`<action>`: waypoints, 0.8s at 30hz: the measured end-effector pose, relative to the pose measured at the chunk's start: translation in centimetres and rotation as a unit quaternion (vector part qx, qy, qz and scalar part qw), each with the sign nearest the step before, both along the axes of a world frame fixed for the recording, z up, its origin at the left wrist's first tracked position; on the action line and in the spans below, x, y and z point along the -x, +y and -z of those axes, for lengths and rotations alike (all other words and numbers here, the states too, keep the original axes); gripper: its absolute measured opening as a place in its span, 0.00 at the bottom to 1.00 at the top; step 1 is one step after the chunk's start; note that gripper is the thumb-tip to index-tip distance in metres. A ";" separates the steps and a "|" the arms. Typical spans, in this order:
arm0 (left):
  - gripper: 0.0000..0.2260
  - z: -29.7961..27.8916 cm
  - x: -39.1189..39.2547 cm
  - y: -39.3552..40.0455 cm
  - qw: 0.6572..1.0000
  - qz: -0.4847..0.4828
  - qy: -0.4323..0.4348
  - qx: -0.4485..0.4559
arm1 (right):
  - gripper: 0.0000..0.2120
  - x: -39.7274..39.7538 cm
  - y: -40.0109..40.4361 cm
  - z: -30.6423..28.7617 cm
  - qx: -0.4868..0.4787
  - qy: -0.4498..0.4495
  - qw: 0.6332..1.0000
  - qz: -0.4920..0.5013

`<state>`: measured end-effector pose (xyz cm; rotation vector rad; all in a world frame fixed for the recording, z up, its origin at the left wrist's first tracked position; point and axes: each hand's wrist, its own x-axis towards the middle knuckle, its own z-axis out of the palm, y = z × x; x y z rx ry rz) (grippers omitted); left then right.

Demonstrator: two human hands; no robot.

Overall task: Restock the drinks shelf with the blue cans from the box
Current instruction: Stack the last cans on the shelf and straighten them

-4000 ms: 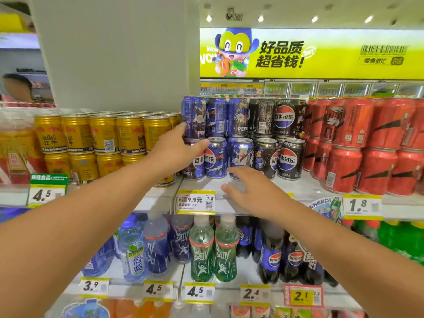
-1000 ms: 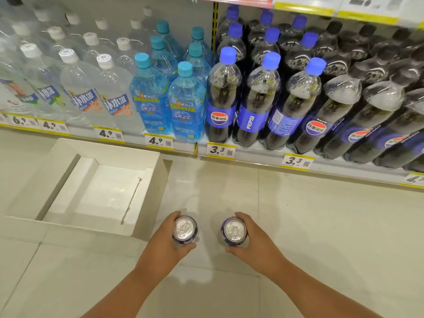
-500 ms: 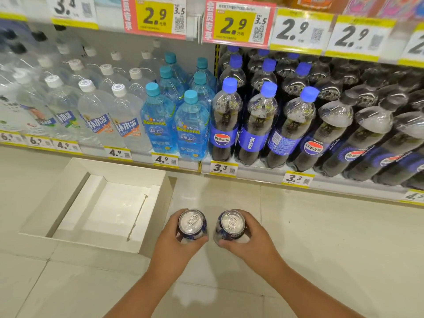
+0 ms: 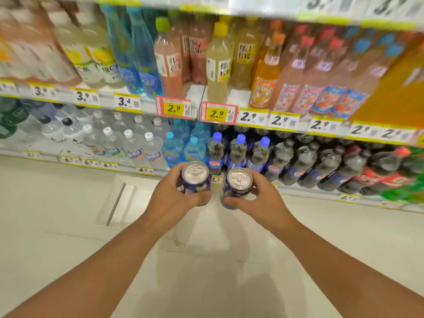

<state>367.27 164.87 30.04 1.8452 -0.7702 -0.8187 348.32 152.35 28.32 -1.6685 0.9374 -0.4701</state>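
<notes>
My left hand (image 4: 174,200) grips one blue can (image 4: 195,177) and my right hand (image 4: 257,198) grips a second blue can (image 4: 237,184). Both cans stand upright with silver tops facing me, side by side and a small gap apart, held above the floor in front of the bottom shelf. The white cardboard box (image 4: 119,198) lies on the floor to the left, partly hidden behind my left hand. The can shelf is out of view.
The bottom shelf holds clear water bottles (image 4: 128,145), blue-capped cola bottles (image 4: 238,152) and dark cola bottles (image 4: 321,166). The shelf above carries juice and tea bottles (image 4: 218,58) with yellow price tags (image 4: 218,114). Pale floor tiles (image 4: 68,237) lie below.
Both hands have risen with the cans, and my view has tilted up, bringing a higher shelf into sight. The box has slid lower left and behind my left hand.
</notes>
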 end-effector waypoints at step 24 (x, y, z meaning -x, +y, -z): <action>0.24 -66.5 3.1 -4.1 0.992 0.043 -0.068 0.096 | 0.35 4.4 -5.1 -66.7 0.080 -0.064 0.995 -0.001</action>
